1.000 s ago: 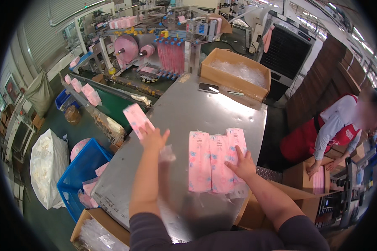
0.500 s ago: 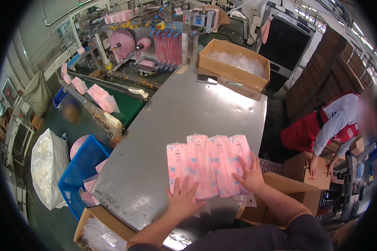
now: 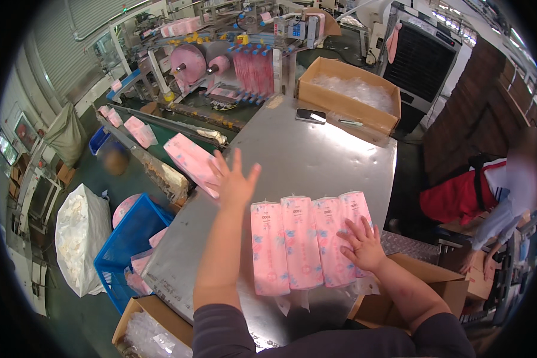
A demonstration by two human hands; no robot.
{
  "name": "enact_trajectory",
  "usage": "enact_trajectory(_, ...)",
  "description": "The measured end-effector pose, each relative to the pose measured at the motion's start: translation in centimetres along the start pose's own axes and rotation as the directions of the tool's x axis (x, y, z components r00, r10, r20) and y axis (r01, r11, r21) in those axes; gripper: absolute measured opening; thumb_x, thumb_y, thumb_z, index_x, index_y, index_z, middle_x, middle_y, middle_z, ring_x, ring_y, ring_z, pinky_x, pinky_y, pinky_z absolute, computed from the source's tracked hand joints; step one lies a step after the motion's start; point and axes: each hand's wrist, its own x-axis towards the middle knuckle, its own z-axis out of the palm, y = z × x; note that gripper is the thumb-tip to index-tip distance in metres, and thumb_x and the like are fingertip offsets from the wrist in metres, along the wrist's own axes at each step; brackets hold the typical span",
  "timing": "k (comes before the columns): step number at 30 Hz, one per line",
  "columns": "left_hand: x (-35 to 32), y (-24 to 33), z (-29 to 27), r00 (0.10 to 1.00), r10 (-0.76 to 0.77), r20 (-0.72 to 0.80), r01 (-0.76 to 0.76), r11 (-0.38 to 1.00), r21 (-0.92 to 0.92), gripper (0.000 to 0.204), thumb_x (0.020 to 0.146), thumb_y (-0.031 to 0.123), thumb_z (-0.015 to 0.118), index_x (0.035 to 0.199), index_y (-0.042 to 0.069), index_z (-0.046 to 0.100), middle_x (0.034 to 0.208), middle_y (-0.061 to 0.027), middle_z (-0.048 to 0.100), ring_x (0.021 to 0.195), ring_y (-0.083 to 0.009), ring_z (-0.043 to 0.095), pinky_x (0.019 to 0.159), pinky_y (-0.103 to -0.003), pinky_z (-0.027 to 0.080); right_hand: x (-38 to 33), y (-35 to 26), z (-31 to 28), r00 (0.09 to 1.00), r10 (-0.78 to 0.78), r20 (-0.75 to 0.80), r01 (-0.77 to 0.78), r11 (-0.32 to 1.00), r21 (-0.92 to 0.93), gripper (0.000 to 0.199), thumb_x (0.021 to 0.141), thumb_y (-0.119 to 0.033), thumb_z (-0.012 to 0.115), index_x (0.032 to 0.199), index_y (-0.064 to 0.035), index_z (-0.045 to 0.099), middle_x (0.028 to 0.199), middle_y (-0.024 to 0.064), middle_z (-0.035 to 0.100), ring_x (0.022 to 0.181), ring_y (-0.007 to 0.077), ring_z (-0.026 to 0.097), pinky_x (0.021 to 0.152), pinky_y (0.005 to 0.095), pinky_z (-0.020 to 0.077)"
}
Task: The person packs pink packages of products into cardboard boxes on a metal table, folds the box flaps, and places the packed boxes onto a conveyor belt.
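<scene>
Several pink plastic-wrapped tissue packs (image 3: 301, 241) with blue floral print lie side by side in a row on the metal table. My right hand (image 3: 365, 247) rests with spread fingers on the rightmost pack of that row. My left hand (image 3: 235, 182) is stretched out to the far left, its fingers apart. Just beyond those fingers, another pink tissue pack (image 3: 188, 158) lies slanted from the conveyor over the table's edge. The left fingers overlap its near end; whether they touch it I cannot tell.
More packs (image 3: 139, 131) lie on the green conveyor (image 3: 206, 143). A phone (image 3: 311, 115) lies near a carton (image 3: 325, 89) of clear plastic bags. A blue crate (image 3: 116, 253) stands left; an open carton (image 3: 426, 277) stands right, near a co-worker in a red apron (image 3: 453, 194).
My left hand has left the row's leftmost pack and reached up and left. A pack on the conveyor has advanced to the table's edge. My right hand stays on the rightmost pack.
</scene>
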Motion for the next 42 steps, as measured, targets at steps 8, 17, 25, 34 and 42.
enact_trajectory(8, -6.5, -12.7, 5.1, 0.846, 0.454, 0.278, -0.483, 0.874, 0.044, 0.045, 0.088, 0.051, 0.061, 0.105, 0.010, 0.067, 0.154, -0.0214, 0.031, 0.143, -0.0520, 0.019, 0.108, -0.061, 0.034, 0.5, 0.3, -0.9, 0.998, -0.048, 0.044, 0.048, 0.999, 0.004, 0.052, 0.094, -0.055, 0.050, 0.143, -0.0405, 0.045, 0.159, -0.0021, 0.030, 0.146, 0.0374, 0.023, 0.105, 0.0646, 0.0302)
enact_trajectory(17, -28.6, -7.3, -9.1, 0.839, 0.383, 0.387, -0.358, 0.924, -0.138, 0.050, 0.077, 0.042, 0.077, 0.108, 0.005, 0.062, 0.142, -0.0209, 0.043, 0.133, -0.0484, 0.034, 0.103, -0.059, 0.035, -5.6, -0.8, -1.9, 0.968, -0.155, 0.196, 0.160, 0.987, -0.011, 0.055, 0.092, -0.055, 0.053, 0.144, -0.0389, 0.045, 0.159, 0.0018, 0.027, 0.145, 0.0407, 0.023, 0.104, 0.0655, 0.0312)
enact_trajectory(25, -25.3, -8.2, -7.1, 0.990, -0.096, 0.105, 0.119, 0.963, -0.244, 0.081, 0.085, 0.043, 0.072, 0.146, 0.002, 0.038, 0.139, -0.0243, 0.046, 0.122, -0.0384, 0.047, 0.105, -0.051, 0.037, -6.1, 4.9, 1.5, 0.956, 0.242, 0.165, -0.238, 0.315, 0.919, 0.062, 0.096, -0.043, 0.058, 0.149, -0.0168, 0.040, 0.151, 0.0124, 0.038, 0.134, 0.0313, 0.043, 0.107, 0.0421, 0.0412)
enact_trajectory(34, -26.4, -6.9, -2.3, 0.608, 0.202, 0.768, 0.750, -0.464, -0.471, 0.074, 0.099, 0.059, 0.041, 0.152, 0.008, 0.032, 0.147, -0.0146, 0.045, 0.130, -0.0275, 0.048, 0.109, -0.043, 0.040, -6.6, 6.6, 2.1, 0.927, -0.097, 0.363, -0.345, -0.602, 0.720, 0.050, 0.099, -0.031, 0.059, 0.143, -0.0100, 0.047, 0.134, 0.0079, 0.057, 0.115, 0.0197, 0.059, 0.099, 0.0354, 0.0493)
enact_trajectory(42, -28.8, 5.4, -6.2, 0.477, 0.416, 0.775, 0.872, -0.108, -0.478, 0.076, 0.098, 0.063, 0.034, 0.151, 0.008, 0.034, 0.145, -0.0134, 0.048, 0.130, -0.0255, 0.049, 0.108, -0.043, 0.042, -23.4, 16.1, -10.0, 0.931, 0.093, 0.353, -0.177, -0.730, 0.660, 0.068, 0.096, -0.054, 0.052, 0.146, -0.0083, 0.042, 0.140, 0.0115, 0.054, 0.123, 0.0277, 0.055, 0.107, 0.0431, 0.0428)
